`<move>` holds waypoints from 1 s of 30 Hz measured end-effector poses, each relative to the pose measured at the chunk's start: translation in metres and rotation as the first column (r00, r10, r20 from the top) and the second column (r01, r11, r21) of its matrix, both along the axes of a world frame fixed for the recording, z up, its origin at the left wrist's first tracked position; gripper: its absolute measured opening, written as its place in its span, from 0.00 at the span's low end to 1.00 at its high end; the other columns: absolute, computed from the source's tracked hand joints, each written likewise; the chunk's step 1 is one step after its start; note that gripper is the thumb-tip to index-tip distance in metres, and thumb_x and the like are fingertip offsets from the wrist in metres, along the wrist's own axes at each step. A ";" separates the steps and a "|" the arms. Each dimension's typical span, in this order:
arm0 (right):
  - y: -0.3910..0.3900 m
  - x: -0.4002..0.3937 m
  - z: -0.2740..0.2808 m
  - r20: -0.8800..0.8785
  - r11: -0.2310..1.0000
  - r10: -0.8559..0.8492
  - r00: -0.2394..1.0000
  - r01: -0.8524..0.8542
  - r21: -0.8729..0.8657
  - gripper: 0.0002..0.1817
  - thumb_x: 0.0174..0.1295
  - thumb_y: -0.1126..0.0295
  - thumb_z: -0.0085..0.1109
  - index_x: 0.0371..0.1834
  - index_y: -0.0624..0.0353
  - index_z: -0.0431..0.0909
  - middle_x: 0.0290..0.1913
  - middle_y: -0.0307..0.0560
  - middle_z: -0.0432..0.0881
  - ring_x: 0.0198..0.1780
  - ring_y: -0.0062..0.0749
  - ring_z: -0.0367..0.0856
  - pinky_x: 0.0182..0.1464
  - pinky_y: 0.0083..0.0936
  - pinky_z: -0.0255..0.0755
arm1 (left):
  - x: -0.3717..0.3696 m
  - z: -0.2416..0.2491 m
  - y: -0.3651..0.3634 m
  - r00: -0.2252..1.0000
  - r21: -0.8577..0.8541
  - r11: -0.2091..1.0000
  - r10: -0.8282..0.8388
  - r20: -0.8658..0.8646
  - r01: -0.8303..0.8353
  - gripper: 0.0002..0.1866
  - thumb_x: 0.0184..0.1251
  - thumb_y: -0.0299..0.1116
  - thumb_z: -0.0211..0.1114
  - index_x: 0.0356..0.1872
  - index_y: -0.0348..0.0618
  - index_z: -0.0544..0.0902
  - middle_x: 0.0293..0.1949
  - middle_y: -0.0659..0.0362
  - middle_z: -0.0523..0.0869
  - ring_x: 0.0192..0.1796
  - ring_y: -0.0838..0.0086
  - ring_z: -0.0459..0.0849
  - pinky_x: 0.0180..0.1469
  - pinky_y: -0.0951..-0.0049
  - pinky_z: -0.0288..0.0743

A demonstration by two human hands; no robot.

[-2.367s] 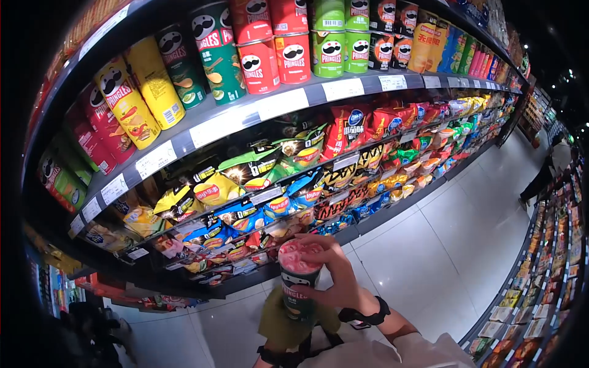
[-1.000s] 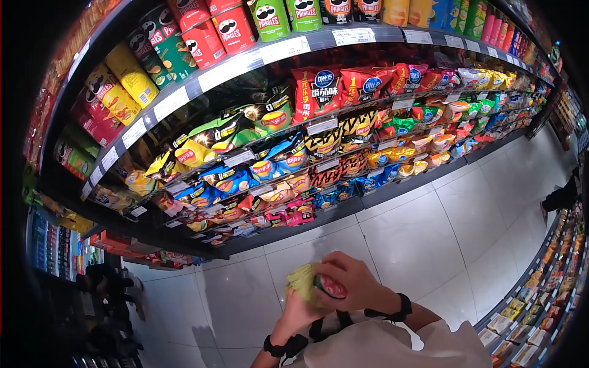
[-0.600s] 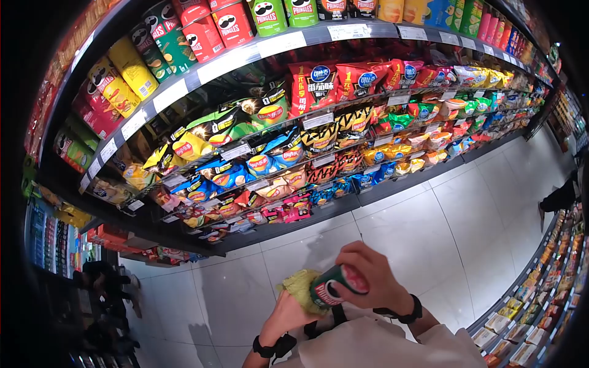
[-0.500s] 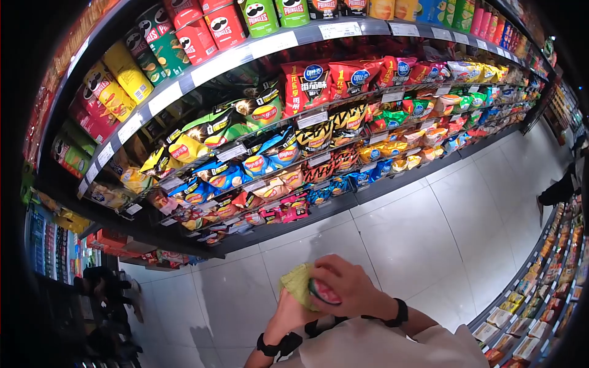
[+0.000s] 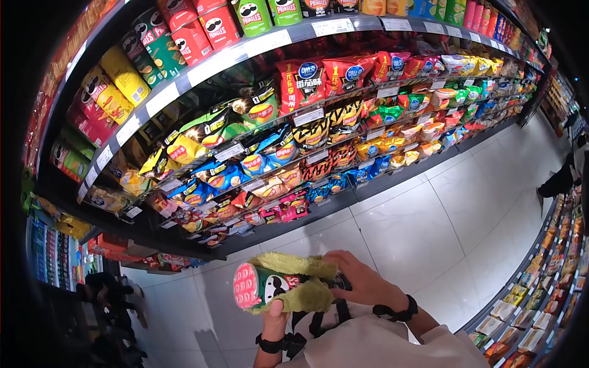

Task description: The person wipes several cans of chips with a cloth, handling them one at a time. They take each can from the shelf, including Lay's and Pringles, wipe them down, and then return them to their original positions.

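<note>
A green Pringles can (image 5: 270, 284) lies sideways in front of me, its pink patterned end (image 5: 246, 286) facing left. A fuzzy yellow-green cloth (image 5: 294, 264) runs along both sides of the can and hides part of it. From below, my left hand (image 5: 274, 316) is closed around the can and cloth, thumb up against the can's side. My right hand (image 5: 367, 283) is at the right end of the cloth, fingers bent over its edge. Dark wristbands sit on both wrists.
A long snack shelf (image 5: 288, 42) curves ahead, with Pringles cans (image 5: 221, 29) on top and rows of chip bags (image 5: 304, 83) below. Pale floor tiles (image 5: 405, 227) lie between it and another product rack (image 5: 521, 294) at right. Dark-clothed people stand at the far left and right edges.
The can has swung out to the left, its pink end now facing left. The cloth, bunched between my hands before, now stretches along it. My right hand has shifted slightly right.
</note>
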State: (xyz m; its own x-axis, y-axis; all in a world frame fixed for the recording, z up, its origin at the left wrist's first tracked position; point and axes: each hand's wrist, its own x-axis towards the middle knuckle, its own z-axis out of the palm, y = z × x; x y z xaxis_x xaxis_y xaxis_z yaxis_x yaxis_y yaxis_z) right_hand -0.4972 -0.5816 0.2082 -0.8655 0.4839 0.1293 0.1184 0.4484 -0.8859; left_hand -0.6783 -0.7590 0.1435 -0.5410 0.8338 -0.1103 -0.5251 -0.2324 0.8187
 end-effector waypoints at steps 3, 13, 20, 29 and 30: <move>-0.001 0.005 0.005 -0.036 0.997 -0.076 0.996 0.077 0.030 0.34 0.58 0.59 0.69 0.63 0.60 0.66 0.58 0.54 0.71 0.59 0.48 0.73 0.58 0.38 0.71 | 0.008 0.045 0.010 0.979 -0.011 0.997 0.076 -0.190 -0.080 0.47 0.53 0.60 0.70 0.67 0.39 0.64 0.62 0.54 0.74 0.63 0.62 0.76 0.66 0.56 0.70; -0.014 0.000 -0.021 -0.077 0.936 -0.122 0.990 0.089 -0.342 0.43 0.49 0.70 0.78 0.64 0.60 0.57 0.60 0.54 0.70 0.63 0.35 0.72 0.62 0.31 0.71 | 0.025 0.037 0.011 0.987 -0.136 0.991 -0.023 -0.161 0.001 0.47 0.57 0.66 0.64 0.66 0.38 0.67 0.64 0.52 0.74 0.65 0.61 0.73 0.69 0.58 0.64; 0.002 0.020 -0.084 -0.104 0.840 0.025 0.994 -0.077 -0.538 0.40 0.61 0.74 0.64 0.74 0.56 0.51 0.70 0.47 0.62 0.68 0.31 0.68 0.68 0.33 0.67 | 0.019 0.007 -0.010 0.918 -0.187 0.978 -0.159 -0.363 0.096 0.27 0.63 0.42 0.68 0.60 0.41 0.76 0.56 0.55 0.80 0.58 0.65 0.78 0.60 0.66 0.71; 0.012 0.012 -0.045 -0.235 0.419 -0.213 0.948 -0.129 -0.899 0.25 0.73 0.47 0.46 0.57 0.58 0.63 0.50 0.44 0.75 0.51 0.24 0.78 0.51 0.25 0.77 | 0.011 0.040 0.012 0.639 -0.227 0.972 -0.135 -0.757 -0.064 0.27 0.53 0.35 0.75 0.55 0.40 0.78 0.50 0.55 0.83 0.51 0.66 0.83 0.54 0.68 0.76; 0.012 0.011 -0.041 -0.231 0.422 -0.205 0.951 -0.127 -0.898 0.27 0.72 0.45 0.46 0.59 0.58 0.62 0.50 0.45 0.76 0.48 0.26 0.80 0.46 0.26 0.78 | 0.009 0.047 0.015 0.589 -0.202 0.974 -0.105 -0.801 -0.102 0.27 0.52 0.34 0.76 0.54 0.40 0.78 0.49 0.55 0.84 0.50 0.66 0.83 0.53 0.68 0.77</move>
